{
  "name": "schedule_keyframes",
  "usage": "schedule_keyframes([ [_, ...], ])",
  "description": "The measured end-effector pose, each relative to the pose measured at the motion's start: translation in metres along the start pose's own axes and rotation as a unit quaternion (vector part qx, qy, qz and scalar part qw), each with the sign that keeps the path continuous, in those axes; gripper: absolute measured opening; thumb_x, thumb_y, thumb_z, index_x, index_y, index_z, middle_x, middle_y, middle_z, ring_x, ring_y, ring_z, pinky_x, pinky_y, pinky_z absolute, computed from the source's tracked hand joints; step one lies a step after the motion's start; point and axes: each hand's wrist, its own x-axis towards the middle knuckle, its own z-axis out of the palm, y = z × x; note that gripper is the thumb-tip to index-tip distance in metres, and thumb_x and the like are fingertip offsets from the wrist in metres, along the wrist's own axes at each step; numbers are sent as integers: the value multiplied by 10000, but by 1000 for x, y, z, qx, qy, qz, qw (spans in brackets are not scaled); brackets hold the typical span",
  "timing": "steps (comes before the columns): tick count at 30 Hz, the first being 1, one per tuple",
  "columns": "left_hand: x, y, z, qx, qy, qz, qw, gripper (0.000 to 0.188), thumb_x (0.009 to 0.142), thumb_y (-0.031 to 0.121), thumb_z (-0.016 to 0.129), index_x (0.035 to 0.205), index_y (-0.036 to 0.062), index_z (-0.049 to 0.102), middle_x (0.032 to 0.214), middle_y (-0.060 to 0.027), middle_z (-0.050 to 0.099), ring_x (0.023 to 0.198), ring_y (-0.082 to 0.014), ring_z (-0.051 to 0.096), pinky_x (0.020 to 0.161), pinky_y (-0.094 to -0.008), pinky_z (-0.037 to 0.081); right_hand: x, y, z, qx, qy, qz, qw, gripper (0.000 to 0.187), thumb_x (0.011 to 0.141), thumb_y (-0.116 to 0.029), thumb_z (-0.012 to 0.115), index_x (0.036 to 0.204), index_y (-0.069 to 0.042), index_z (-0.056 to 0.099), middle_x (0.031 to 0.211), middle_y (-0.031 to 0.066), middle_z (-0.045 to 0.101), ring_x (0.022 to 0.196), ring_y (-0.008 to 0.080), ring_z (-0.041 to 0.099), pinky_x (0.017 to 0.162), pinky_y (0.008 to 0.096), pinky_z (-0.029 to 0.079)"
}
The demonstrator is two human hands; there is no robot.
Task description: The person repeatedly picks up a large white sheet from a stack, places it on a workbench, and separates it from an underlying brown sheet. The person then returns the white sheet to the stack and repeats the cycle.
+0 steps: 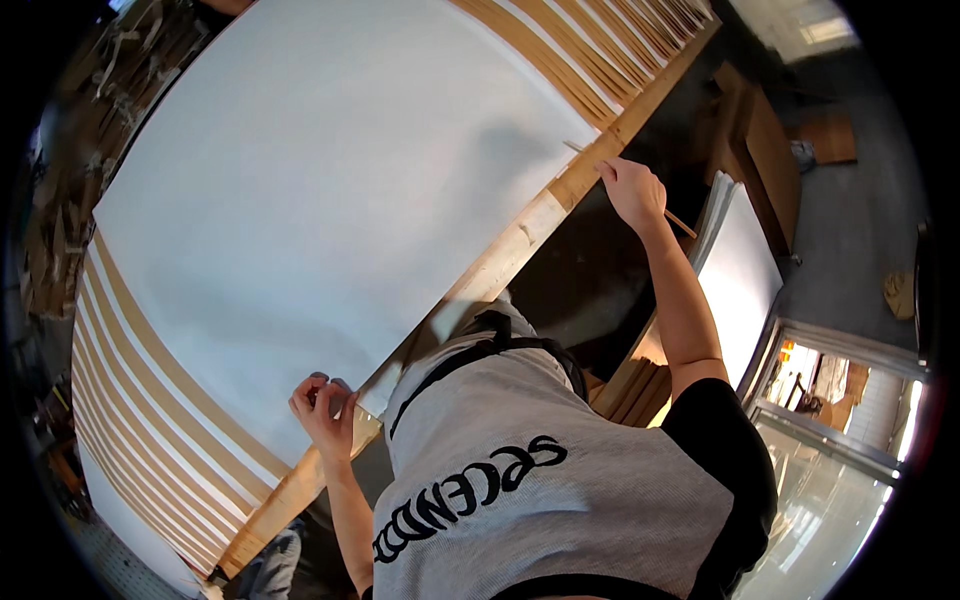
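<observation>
A large white sheet lies across the table in front of me. Its near edge runs along a pale wooden rail. My right hand is closed at the far right part of this rail, around a thin wooden stick. One end of the stick sticks out behind the hand, and a thin pale tip shows over the sheet's edge. At the sheet's near left edge is my left hand, fingers curled together beside the rail. Greyish patches show at its fingertips; whether it pinches anything is unclear.
Tan and white strips fan out left of the sheet, and more strips at the upper right. White panels and brown boards stand at right. A glass-paned frame is at lower right. Scraps lie beyond the table at left.
</observation>
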Motion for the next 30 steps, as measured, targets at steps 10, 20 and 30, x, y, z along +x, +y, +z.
schedule_keyframes([
  [10,-21,30,-13,-190,78,-186,961,382,717,73,668,1072,71,528,1059,-97,474,1015,-256,465,863,-360,425,15,-35,-31,7,-9,-186,983,332,860,-320,488,1006,-41,597,866,187,599,813,338,581,674,381,444],
  [20,-53,4,-15,-731,255,-524,354,455,810,183,559,1122,-76,353,1089,-202,441,1031,-294,486,901,-390,438,-85,-238,-14,94,-96,-392,910,290,887,-167,464,1167,-167,539,787,79,607,662,172,565,614,299,441],
  [30,-55,-13,-24,-804,220,-472,287,381,806,172,540,1091,-26,380,1080,-169,461,939,-279,515,832,-399,452,-250,-401,24,70,-95,-793,597,257,763,-100,557,985,-207,631,675,27,512,645,191,532,538,300,433],
])
